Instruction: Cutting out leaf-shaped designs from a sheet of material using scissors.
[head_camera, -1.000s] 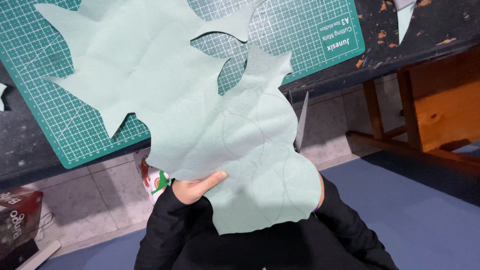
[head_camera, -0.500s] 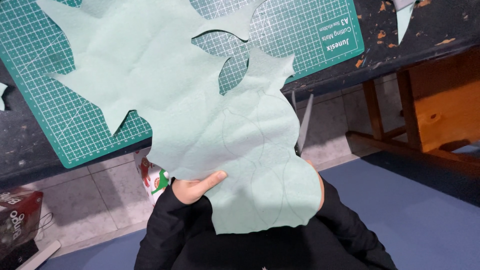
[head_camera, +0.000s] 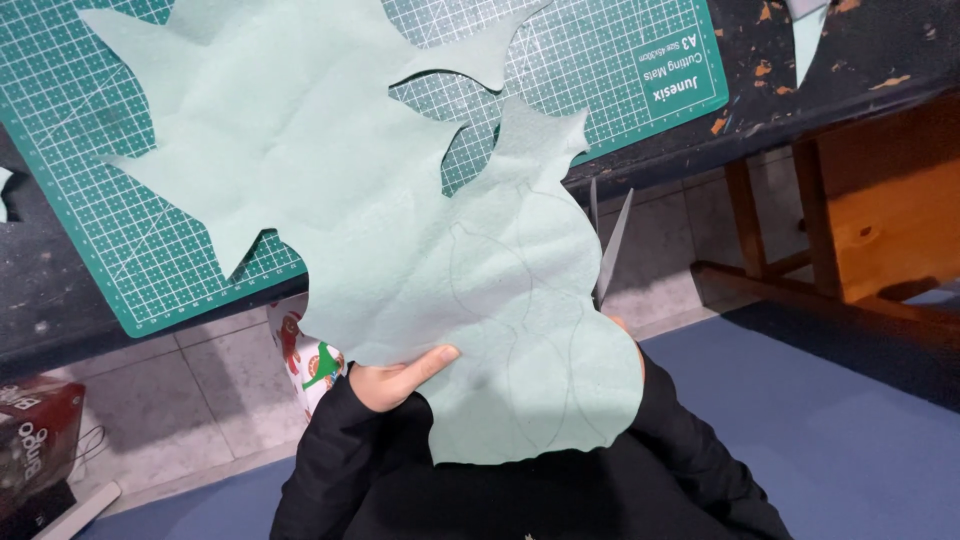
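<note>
The left hand (head_camera: 400, 375) pinches the near edge of a pale green sheet (head_camera: 400, 230), thumb on top. The right hand (head_camera: 622, 330) is mostly hidden behind the sheet, beside open scissors (head_camera: 607, 240); its grip cannot be told.

Premises: a home craft workspace. Evidence: a green gridded cutting mat (head_camera: 130, 200) on a dark, paint-flecked desk (head_camera: 850, 55); a wooden furniture frame (head_camera: 880, 210) beside it; a grey tiled floor (head_camera: 200, 400); a blue rug (head_camera: 830, 420) underfoot.
</note>
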